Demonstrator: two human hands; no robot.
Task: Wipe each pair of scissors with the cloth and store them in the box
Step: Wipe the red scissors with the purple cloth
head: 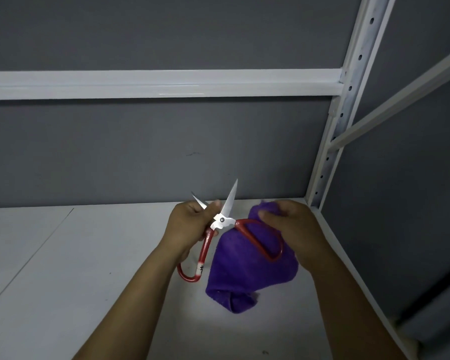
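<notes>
One pair of scissors [222, 220], blades spread, is held above the white shelf [76, 268]. The left hand [190, 224] grips it near the pivot, and one red loop lies against the purple cloth [244, 276] bunched in the right hand [294, 224]. Wiping step, by the look of it; next the cloth should run along the bare blades, keeping clear of the tips. Box not in view. Open room to the left; upright post [330, 141] and shelf edge are near on the right.
</notes>
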